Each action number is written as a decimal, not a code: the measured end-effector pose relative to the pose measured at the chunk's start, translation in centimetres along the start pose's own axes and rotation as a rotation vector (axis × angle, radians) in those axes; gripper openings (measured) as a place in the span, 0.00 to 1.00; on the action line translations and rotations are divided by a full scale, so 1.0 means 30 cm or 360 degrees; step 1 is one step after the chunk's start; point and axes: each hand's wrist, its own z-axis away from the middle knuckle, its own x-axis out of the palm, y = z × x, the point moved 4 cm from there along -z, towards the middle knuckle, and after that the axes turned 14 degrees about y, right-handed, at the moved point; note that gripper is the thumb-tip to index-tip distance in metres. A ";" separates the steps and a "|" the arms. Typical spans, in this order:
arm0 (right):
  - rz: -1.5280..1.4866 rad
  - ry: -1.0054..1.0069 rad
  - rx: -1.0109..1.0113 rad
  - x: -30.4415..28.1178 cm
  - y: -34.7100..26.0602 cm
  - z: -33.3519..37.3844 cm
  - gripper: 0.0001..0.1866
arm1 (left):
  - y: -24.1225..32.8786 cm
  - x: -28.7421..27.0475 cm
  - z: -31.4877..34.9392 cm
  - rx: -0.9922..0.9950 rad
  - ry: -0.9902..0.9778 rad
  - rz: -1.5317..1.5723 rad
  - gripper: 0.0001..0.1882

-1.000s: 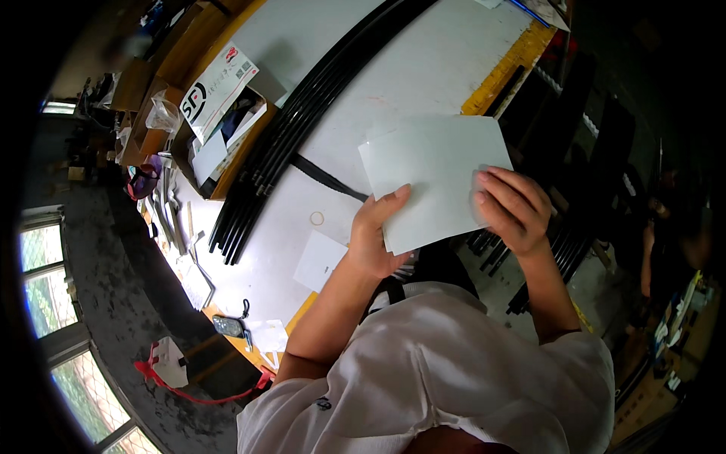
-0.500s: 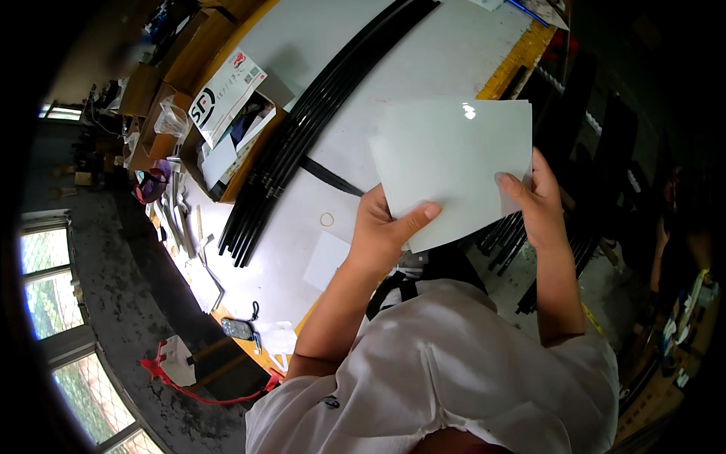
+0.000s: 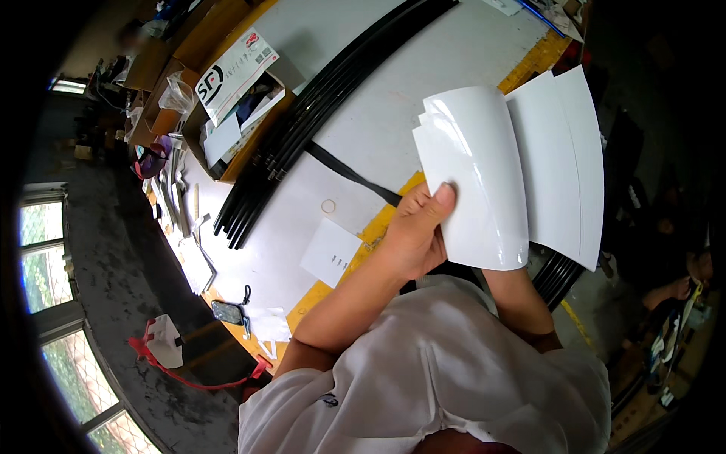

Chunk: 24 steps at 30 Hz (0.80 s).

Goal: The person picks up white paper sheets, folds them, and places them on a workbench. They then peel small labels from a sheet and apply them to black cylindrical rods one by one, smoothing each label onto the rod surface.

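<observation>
My left hand (image 3: 420,231) is closed on the left edge of a stack of glossy white sheets (image 3: 480,174), thumb on the front and fingers behind. These front sheets bow into a curve and catch the light. Just to their right, more white sheets (image 3: 560,166) fan out, their edges slightly apart. Of my right arm, only the forearm (image 3: 522,306) shows below the stack. The sheets hide my right hand, so its fingers cannot be seen.
Long black tubes (image 3: 325,106) lie bundled across the white table (image 3: 401,113), beside an open cardboard box (image 3: 266,144). A black strap (image 3: 352,175) runs from the tubes toward my left hand. Near the yellow table edge are a small white sheet (image 3: 327,242) and a dark handheld device (image 3: 228,312).
The flat stack has become bent and fanned, spreading toward the right. My right hand has gone from the stack's right edge to behind it. My left hand still grips the left side.
</observation>
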 end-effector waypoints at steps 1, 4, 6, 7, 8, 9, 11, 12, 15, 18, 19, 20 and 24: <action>-0.0050 -0.0029 -0.0005 0.009 -0.004 0.009 0.19 | 0.007 -0.012 0.004 0.0001 0.0016 -0.0032 0.23; -0.0113 -0.0091 -0.0037 0.014 -0.026 0.028 0.19 | 0.005 -0.022 0.013 -0.0040 0.0057 0.0025 0.27; -0.0162 -0.0128 -0.0035 0.012 -0.029 0.053 0.19 | -0.002 -0.023 0.015 -0.0062 -0.0018 0.0090 0.29; -0.0184 -0.0150 -0.0032 0.015 -0.030 0.070 0.19 | -0.004 -0.017 0.017 -0.0087 -0.0061 0.0129 0.29; -0.0204 -0.0164 -0.0027 0.013 -0.025 0.077 0.19 | -0.025 -0.042 0.008 -0.0076 -0.0114 0.0185 0.31; -0.0221 -0.0173 -0.0016 0.012 -0.019 0.089 0.19 | -0.033 -0.041 0.010 -0.0103 -0.0174 0.0260 0.31; -0.0247 -0.0197 -0.0020 0.018 -0.011 0.098 0.19 | -0.023 -0.037 0.017 -0.0108 -0.0099 0.0197 0.27; -0.0254 -0.0201 -0.0023 0.021 -0.011 0.102 0.19 | -0.026 -0.034 0.012 -0.0126 -0.0171 0.0255 0.28; -0.0277 -0.0234 -0.0020 0.028 0.001 0.106 0.19 | -0.029 -0.033 0.002 -0.0157 -0.0328 0.0372 0.29; -0.0293 -0.0257 -0.0055 0.034 0.006 0.101 0.19 | -0.026 -0.029 0.000 -0.0167 -0.0346 0.0405 0.29; -0.0289 -0.0261 -0.0087 0.040 0.002 0.090 0.19 | -0.022 -0.035 -0.003 -0.0170 -0.0334 0.0425 0.30; -0.0273 -0.0258 -0.0134 0.045 -0.011 0.077 0.19 | -0.017 -0.038 -0.004 -0.0175 -0.0323 0.0444 0.32; 0.0073 -0.0097 -0.0567 0.155 -0.179 0.051 0.19 | 0.080 -0.053 0.011 0.0039 0.0119 0.0098 0.45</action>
